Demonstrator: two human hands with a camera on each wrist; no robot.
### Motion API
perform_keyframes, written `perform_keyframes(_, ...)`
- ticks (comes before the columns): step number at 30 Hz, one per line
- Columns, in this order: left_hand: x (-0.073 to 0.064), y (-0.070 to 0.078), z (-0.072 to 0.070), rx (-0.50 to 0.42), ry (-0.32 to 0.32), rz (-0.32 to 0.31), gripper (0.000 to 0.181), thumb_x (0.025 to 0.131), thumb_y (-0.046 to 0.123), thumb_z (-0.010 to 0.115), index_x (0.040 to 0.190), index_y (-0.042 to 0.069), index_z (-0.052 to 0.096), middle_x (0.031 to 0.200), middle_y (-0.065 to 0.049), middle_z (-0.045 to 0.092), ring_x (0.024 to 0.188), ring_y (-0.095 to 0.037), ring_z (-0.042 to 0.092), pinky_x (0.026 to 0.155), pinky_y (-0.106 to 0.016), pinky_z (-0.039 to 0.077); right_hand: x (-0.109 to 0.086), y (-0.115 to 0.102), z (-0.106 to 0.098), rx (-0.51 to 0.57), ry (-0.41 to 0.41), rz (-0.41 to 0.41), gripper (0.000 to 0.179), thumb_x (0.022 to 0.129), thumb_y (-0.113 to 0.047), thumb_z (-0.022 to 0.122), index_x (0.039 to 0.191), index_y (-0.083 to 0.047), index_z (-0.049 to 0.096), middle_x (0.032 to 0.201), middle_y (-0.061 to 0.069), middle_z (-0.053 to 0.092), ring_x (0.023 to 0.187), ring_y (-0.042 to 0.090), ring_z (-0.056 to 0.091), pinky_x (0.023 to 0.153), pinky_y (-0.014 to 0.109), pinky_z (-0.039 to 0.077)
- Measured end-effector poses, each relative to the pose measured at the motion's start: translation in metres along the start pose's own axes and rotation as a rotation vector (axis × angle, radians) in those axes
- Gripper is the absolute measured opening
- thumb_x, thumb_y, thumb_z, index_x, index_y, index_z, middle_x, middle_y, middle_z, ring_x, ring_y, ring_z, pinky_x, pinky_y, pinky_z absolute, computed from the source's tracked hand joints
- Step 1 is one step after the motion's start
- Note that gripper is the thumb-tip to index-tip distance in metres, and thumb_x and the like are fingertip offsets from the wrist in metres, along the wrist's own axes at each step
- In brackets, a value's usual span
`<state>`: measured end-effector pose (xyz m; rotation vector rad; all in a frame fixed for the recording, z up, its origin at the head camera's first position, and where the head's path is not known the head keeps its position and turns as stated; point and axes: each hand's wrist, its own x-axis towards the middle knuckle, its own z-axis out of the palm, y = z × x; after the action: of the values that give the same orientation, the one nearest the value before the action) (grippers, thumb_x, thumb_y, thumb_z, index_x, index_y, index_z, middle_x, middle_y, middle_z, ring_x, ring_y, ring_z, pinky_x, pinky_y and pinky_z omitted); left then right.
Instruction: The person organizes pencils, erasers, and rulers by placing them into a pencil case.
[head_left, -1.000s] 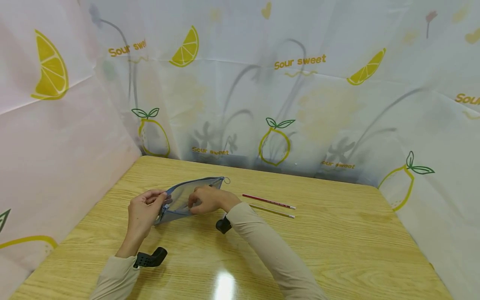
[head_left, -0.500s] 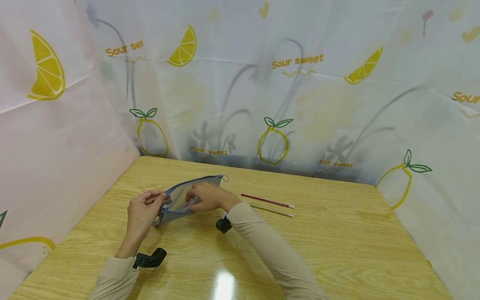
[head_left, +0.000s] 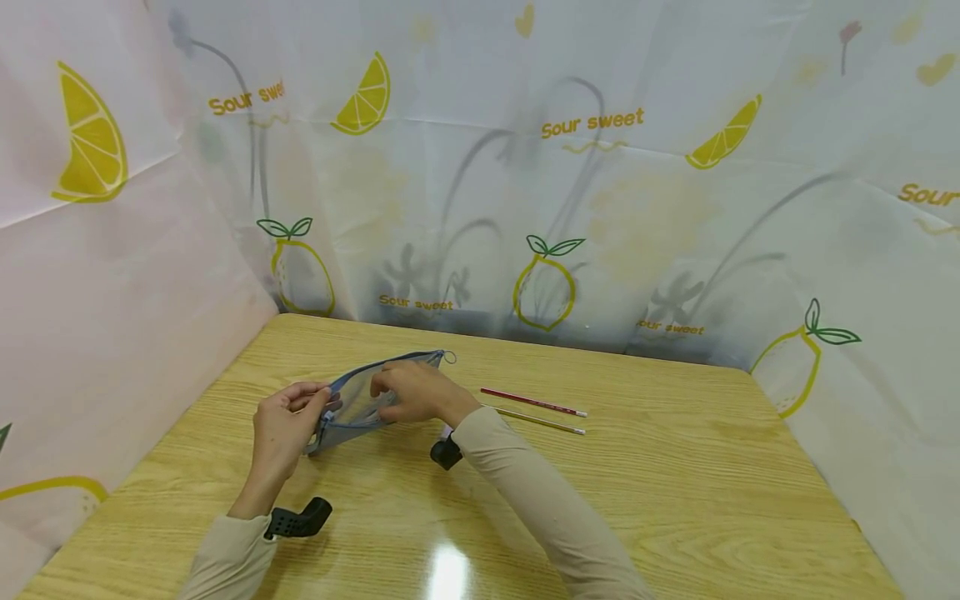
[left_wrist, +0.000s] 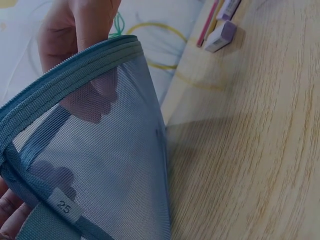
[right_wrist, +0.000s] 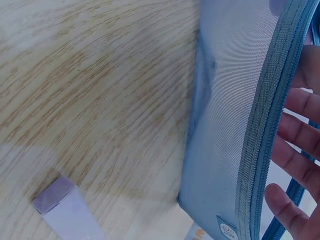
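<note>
A blue mesh zipper pouch (head_left: 352, 432) stands on the table with its mouth open. My left hand (head_left: 283, 425) pinches the rim at its left end, beside a small tag marked 25 (left_wrist: 65, 205). The right hand (head_left: 417, 393) reaches into the mouth; the right wrist view shows its fingers (right_wrist: 300, 135) loosely spread and slightly bent at the zipper edge, holding nothing visible. Through the mesh in the left wrist view, right fingertips (left_wrist: 92, 102) show inside. A red pencil (head_left: 533, 402) and a gold pencil (head_left: 540, 421) lie right of the pouch.
Two purple-and-white blocks, like erasers, lie near the pencils; one eraser-like block (left_wrist: 221, 36) shows fully in the left wrist view. From above, my right wrist mostly hides them. The wooden table (head_left: 675, 483) meets lemon-printed curtains (head_left: 480, 208) at the back and sides.
Inside the pouch mouth, my right hand has risen slightly and its fingers have spread a little. The left hand keeps its pinch on the rim. The pencils stay put.
</note>
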<state>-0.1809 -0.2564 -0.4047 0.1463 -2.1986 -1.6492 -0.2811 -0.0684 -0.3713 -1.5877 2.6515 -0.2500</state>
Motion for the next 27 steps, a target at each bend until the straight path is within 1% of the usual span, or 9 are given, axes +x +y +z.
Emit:
perform_keyframes(7,0.000,0.000,0.001,-0.009,0.001,-0.002,0.029,0.097,0.018,0.062,0.111,-0.007,0.067,0.094,-0.015,0.072,0.078,-0.008,0.069,0.053,-0.022,0.051,-0.004,-0.002,-0.002,-0.046,0.025,0.030,0.030,0.093,-0.027,0.068,0.120,-0.014,0.067,0.114,-0.001,0.061,0.100,0.010,0.058,0.081,0.022,0.047)
perform_keyframes(12,0.000,0.000,0.002,0.013,0.012,-0.004,0.027,0.097,0.018,0.062,0.109,-0.006,0.068,0.093,-0.014,0.072,0.077,-0.008,0.069,0.052,-0.022,0.051,-0.009,-0.002,-0.006,-0.063,0.048,0.027,0.029,0.093,-0.026,0.067,0.119,-0.014,0.067,0.113,-0.001,0.062,0.098,0.010,0.059,0.078,0.023,0.047)
perform_keyframes(15,0.000,0.000,0.001,0.023,0.020,-0.005,0.027,0.097,0.018,0.063,0.108,-0.005,0.069,0.092,-0.014,0.073,0.077,-0.009,0.069,0.051,-0.022,0.050,-0.012,-0.002,-0.008,-0.081,0.067,0.021,0.028,0.093,-0.027,0.067,0.119,-0.015,0.067,0.113,-0.001,0.063,0.098,0.009,0.060,0.079,0.022,0.047)
perform_keyframes(23,-0.001,0.001,0.001,0.016,0.012,-0.022,0.028,0.097,0.018,0.063,0.112,-0.005,0.068,0.094,-0.014,0.072,0.077,-0.008,0.068,0.053,-0.022,0.051,-0.019,0.001,-0.012,-0.073,0.114,-0.010,0.030,0.094,-0.027,0.066,0.120,-0.013,0.067,0.115,-0.001,0.064,0.099,0.008,0.060,0.080,0.020,0.047)
perform_keyframes(27,-0.001,0.001,0.001,0.015,0.011,-0.024,0.028,0.097,0.018,0.062,0.112,-0.005,0.067,0.095,-0.015,0.072,0.078,-0.008,0.068,0.054,-0.022,0.052,-0.023,0.005,-0.012,-0.051,0.146,-0.015,0.029,0.094,-0.026,0.066,0.120,-0.013,0.066,0.113,0.000,0.064,0.097,0.008,0.061,0.079,0.019,0.047)
